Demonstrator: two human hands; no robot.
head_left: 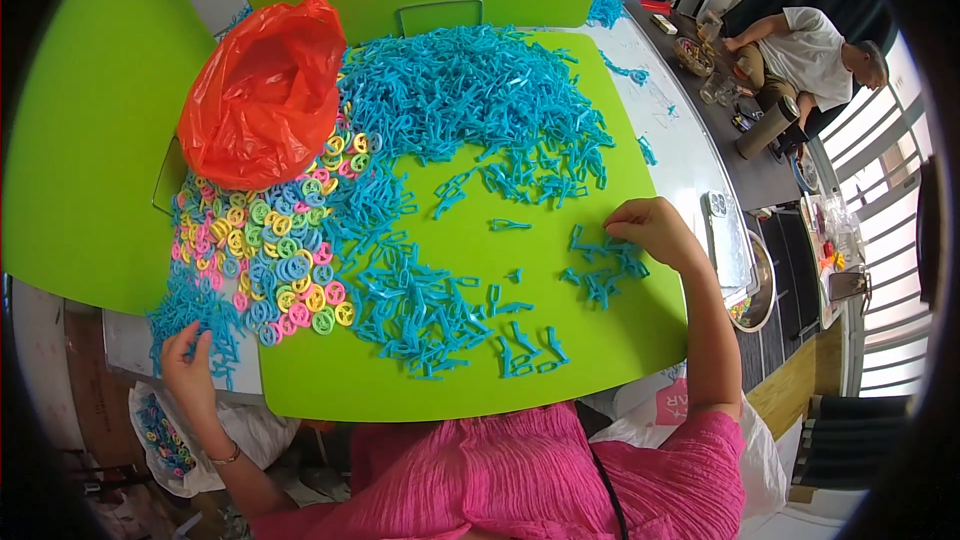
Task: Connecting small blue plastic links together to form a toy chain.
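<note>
My left hand (188, 368) is at the near left corner, thumb and fingers drawn together over a heap of thin blue plastic pieces (190, 310); what they hold is too small to make out. At the right of the green board (560, 250), my right hand (650, 228) pinches at the edge of a small group of teal forked plastic pieces (605, 275). Its fingertips hide whatever is between them. Between my hands lie a loose pile of the teal pieces (415, 310) and several single ones, with colourful plastic rings (285, 270) beside the pile on the left.
A large teal heap (470, 85) covers the board's far side. A red plastic bag (265, 100) sits on the far left. On the right are a phone (716, 205), a metal bowl (765, 285) and a dark flask (768, 127); another person (810, 55) sits beyond.
</note>
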